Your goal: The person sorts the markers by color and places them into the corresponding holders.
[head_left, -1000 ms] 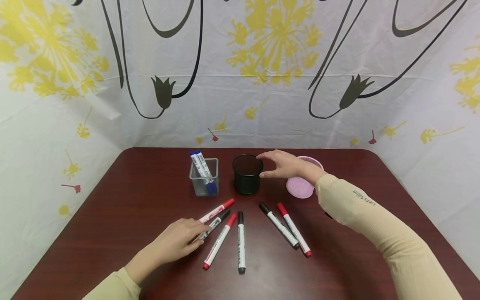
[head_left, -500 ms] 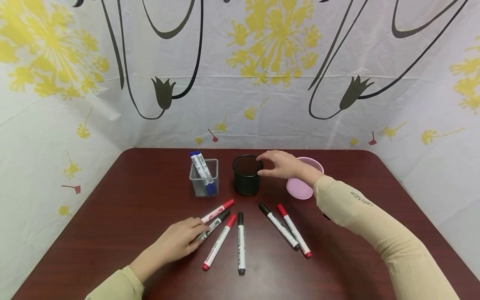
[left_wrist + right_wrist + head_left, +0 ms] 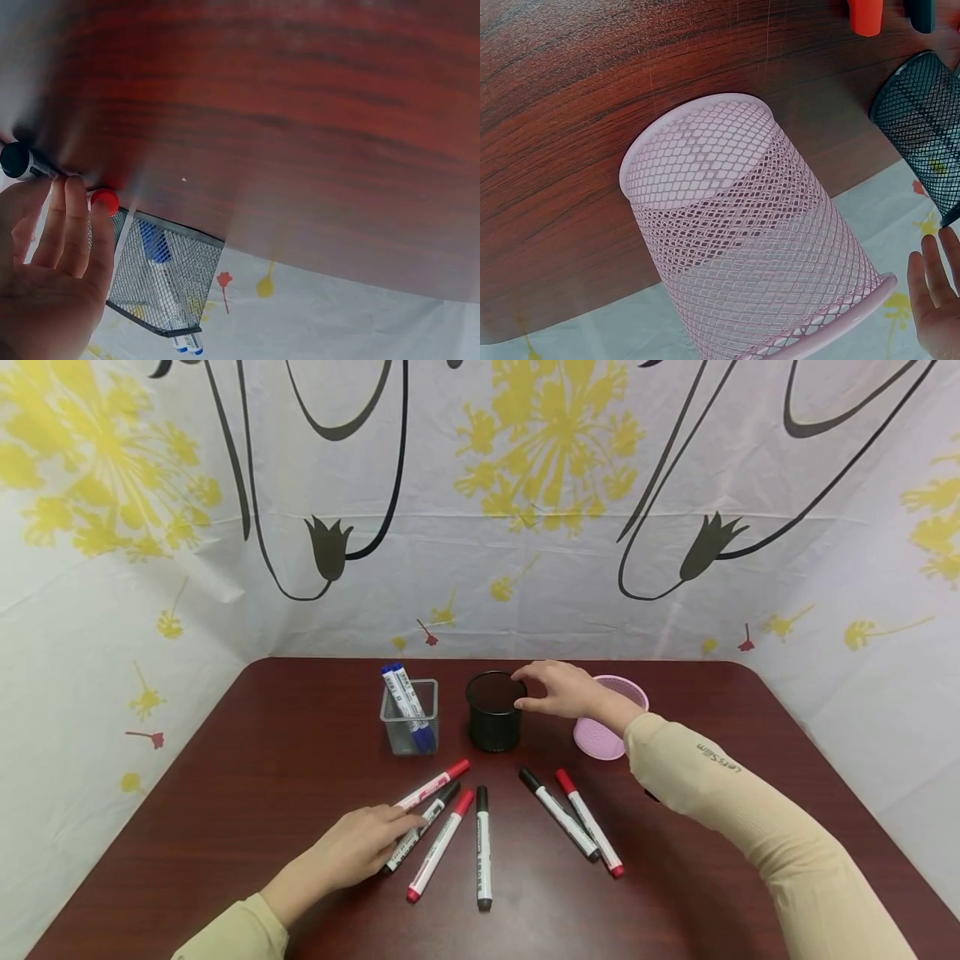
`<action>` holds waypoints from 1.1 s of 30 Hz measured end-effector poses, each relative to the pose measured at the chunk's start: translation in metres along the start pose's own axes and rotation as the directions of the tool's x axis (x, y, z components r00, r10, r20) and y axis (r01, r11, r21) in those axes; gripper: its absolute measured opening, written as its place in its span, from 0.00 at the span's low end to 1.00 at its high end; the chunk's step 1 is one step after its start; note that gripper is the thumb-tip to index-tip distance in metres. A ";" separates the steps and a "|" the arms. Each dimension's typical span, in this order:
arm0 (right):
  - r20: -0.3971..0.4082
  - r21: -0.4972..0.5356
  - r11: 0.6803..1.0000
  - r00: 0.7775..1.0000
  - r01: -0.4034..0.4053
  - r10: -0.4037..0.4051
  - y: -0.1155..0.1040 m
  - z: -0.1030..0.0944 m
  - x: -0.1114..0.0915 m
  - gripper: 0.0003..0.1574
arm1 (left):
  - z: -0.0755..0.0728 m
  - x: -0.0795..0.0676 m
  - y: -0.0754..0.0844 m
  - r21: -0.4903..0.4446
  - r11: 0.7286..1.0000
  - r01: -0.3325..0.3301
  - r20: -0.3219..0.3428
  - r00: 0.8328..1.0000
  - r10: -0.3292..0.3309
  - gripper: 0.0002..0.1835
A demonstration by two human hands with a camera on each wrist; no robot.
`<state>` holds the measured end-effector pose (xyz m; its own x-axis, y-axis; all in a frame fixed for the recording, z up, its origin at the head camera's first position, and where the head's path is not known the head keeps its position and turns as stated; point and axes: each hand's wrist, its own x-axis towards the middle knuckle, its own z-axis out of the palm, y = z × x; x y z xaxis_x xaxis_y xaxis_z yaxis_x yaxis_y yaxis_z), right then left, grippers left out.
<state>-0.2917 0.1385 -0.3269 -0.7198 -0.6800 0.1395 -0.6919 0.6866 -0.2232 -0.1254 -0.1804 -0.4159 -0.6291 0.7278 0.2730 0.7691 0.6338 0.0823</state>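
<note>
My left hand (image 3: 360, 843) pinches a black-capped whiteboard marker (image 3: 405, 843) lying on the table, its fingertips and thumb tip close together at the barrel in the left wrist view. Just beyond lies a red-capped marker (image 3: 435, 783), partly behind the fingers; another red marker (image 3: 441, 847) lies to the right. My right hand (image 3: 562, 687) hovers with fingers and thumb spread beside the black mesh pen cup (image 3: 495, 727), fingertips at its right rim. Whether they touch it cannot be told. The cup's inside looks dark.
A square mesh holder (image 3: 397, 739) with two blue markers (image 3: 408, 702) stands left of the cup. A pink mesh cup (image 3: 742, 240) is partly behind the right wrist. More black (image 3: 483, 852) and red markers (image 3: 590, 822) lie on the dark red table (image 3: 300, 735); patterned cloth hangs behind.
The left fingers have shifted slightly on the black marker, and its near end now shows beneath the hand. The right hand stays almost still by the black cup.
</note>
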 end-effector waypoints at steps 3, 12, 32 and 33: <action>0.003 -0.006 1.000 1.000 0.002 -0.002 0.000 0.000 0.001 0.29 | 0.001 0.000 0.000 0.017 1.000 -0.007 0.024 1.000 0.007 0.22; 0.017 -0.008 1.000 1.000 0.009 -0.009 -0.001 -0.004 0.002 0.30 | 0.002 0.002 0.000 0.076 0.997 -0.029 0.044 0.999 0.026 0.22; 0.039 0.027 1.000 0.999 -0.010 0.009 -0.004 -0.005 0.002 0.30 | 0.004 0.009 0.005 0.179 0.970 -0.164 0.049 0.986 0.158 0.20; 0.037 0.027 1.000 0.999 -0.008 0.007 -0.004 -0.005 0.002 0.30 | 0.004 0.010 0.005 0.181 0.967 -0.179 0.051 0.984 0.172 0.19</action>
<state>-0.2907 0.1357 -0.3211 -0.7224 -0.6839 0.1022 -0.6841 0.6851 -0.2505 -0.1282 -0.1689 -0.4164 -0.4922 0.8385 0.2337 0.8357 0.5303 -0.1427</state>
